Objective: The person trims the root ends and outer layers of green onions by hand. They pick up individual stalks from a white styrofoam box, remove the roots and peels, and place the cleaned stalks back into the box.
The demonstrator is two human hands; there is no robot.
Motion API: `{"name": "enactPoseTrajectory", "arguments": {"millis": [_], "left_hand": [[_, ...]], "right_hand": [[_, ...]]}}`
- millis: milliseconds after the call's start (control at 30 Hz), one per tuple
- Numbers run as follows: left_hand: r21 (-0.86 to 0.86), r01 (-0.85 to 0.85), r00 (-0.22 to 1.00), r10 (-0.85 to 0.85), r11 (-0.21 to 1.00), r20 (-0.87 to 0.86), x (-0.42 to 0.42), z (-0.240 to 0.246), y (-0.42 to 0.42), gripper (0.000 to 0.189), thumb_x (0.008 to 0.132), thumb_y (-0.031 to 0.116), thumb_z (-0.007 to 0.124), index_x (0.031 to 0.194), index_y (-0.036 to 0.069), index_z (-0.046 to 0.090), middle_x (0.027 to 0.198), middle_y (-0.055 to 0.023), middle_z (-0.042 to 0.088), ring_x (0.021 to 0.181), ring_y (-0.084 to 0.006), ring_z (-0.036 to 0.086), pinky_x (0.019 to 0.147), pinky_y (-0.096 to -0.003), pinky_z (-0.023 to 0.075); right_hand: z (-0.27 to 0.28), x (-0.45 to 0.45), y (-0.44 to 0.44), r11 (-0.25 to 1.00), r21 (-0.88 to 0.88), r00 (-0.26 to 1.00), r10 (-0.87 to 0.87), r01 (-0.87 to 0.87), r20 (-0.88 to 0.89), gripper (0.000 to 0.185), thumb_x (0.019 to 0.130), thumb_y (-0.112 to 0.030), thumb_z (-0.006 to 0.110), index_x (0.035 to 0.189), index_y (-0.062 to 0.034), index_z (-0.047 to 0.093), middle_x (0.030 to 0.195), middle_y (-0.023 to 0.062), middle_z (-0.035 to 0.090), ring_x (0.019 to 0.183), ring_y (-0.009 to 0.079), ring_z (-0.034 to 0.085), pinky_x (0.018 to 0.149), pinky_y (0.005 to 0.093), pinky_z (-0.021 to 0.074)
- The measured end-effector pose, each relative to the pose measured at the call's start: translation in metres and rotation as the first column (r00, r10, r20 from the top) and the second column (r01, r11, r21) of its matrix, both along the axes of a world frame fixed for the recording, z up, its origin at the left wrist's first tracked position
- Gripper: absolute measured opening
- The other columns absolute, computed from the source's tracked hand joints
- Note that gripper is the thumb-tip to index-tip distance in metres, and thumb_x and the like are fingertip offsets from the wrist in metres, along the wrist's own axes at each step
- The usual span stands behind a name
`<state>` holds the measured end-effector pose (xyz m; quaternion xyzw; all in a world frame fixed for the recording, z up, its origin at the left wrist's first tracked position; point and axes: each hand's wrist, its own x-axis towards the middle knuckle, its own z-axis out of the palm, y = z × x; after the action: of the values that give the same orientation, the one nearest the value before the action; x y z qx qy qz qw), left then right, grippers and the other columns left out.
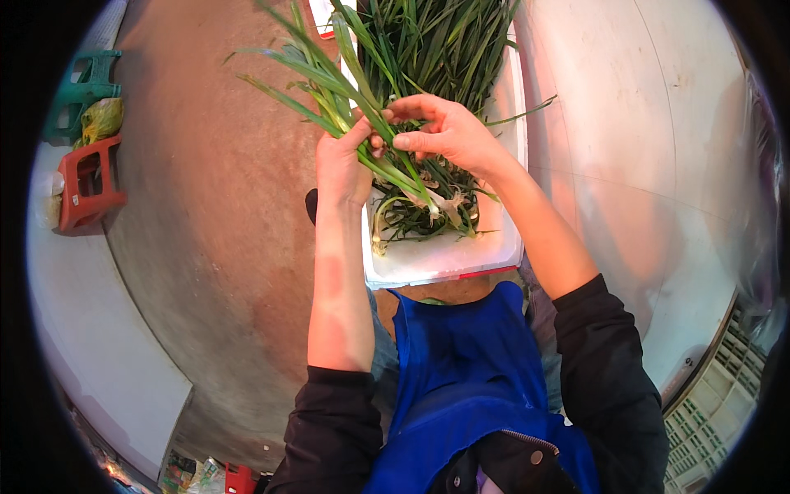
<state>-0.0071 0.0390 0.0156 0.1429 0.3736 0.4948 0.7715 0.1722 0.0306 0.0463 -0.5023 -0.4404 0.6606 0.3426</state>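
My left hand (343, 162) is closed around a small bunch of green onions (333, 80), their leaves fanning up and left, their pale root ends pointing down and right. At the bunch's right side, my right hand (447, 131) has its thumb and fingers curled close to the stalks; whether it pinches one is hard to see. Beneath both hands stands a white foam box (426, 264). A thick pile of long green leaves (432, 55) fills its far part. Loose scraps and stalks (426, 225) lie in the near part.
On the left are a green plastic stool (92, 80), a red stool (92, 185) and a yellowish plastic bag (102, 120). A large pale panel (623, 123) flanks the box on the right. A white plastic crate (710, 395) stands lower right. A blue apron (469, 370) covers my lap.
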Motion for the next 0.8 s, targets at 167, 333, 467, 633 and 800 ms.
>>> {"name": "enactPoseTrajectory", "arguments": {"millis": [167,333,467,633,800], "left_hand": [[-0.047,0.004,0.996,0.0,0.999,0.089,-0.004,-0.004,0.002,0.014,0.092,0.005,0.058,0.106,0.001,0.058,0.1,-0.0156,0.066,0.065,-0.0099,0.051,0.057,-0.0233,0.0412],[-0.049,-0.082,0.988,0.088,0.995,0.127,-0.01,-0.009,0.004,0.018,0.093,0.005,0.058,0.11,0.0,0.055,0.106,-0.0171,0.064,0.068,-0.0106,0.051,0.059,-0.0243,0.0425],[-0.012,-0.127,0.984,0.127,0.992,0.129,-0.018,-0.013,0.009,0.018,0.092,0.004,0.061,0.109,0.002,0.055,0.096,-0.0111,0.063,0.07,-0.0118,0.053,0.06,-0.0262,0.0432],[0.015,-0.113,0.991,0.112,0.994,0.068,-0.019,-0.015,0.004,0.017,0.091,0.002,0.061,0.106,0.005,0.054,0.092,-0.0087,0.061,0.07,-0.0125,0.054,0.06,-0.026,0.0442],[-0.038,-0.026,0.997,0.028,0.999,0.066,-0.013,-0.012,0.002,0.015,0.094,0.002,0.055,0.109,0.0,0.054,0.107,-0.0152,0.061,0.073,-0.0119,0.054,0.062,-0.0234,0.0459]], "right_hand": [[-0.013,0.003,-0.001,0.977,-0.205,0.997,-0.075,0.066,-0.036,0.024,0.083,-0.015,0.074,0.101,-0.0017,0.067,0.082,0.0006,0.065,0.068,0.0087,0.056,0.062,0.0229,0.0463],[-0.039,0.022,-0.016,0.956,-0.133,0.945,-0.228,0.263,0.233,0.015,0.084,-0.013,0.071,0.092,-0.0006,0.068,0.074,0.0002,0.063,0.064,0.0079,0.056,0.059,0.0227,0.0445],[-0.064,0.048,-0.05,0.948,-0.02,0.864,-0.282,0.319,0.417,0.014,0.083,-0.011,0.07,0.09,0.0003,0.068,0.074,0.0027,0.065,0.063,0.0092,0.058,0.059,0.0248,0.0472],[-0.056,0.049,-0.08,0.914,0.033,0.803,-0.372,0.404,0.466,0.025,0.084,-0.013,0.072,0.106,-0.0032,0.069,0.075,0.0023,0.066,0.066,0.0078,0.058,0.061,0.0248,0.0478],[-0.022,0.026,-0.041,0.992,-0.065,0.989,0.116,-0.11,0.09,0.047,0.085,-0.018,0.073,0.128,-0.005,0.059,0.085,0.0037,0.065,0.068,0.0061,0.056,0.06,0.0231,0.0455]]}}
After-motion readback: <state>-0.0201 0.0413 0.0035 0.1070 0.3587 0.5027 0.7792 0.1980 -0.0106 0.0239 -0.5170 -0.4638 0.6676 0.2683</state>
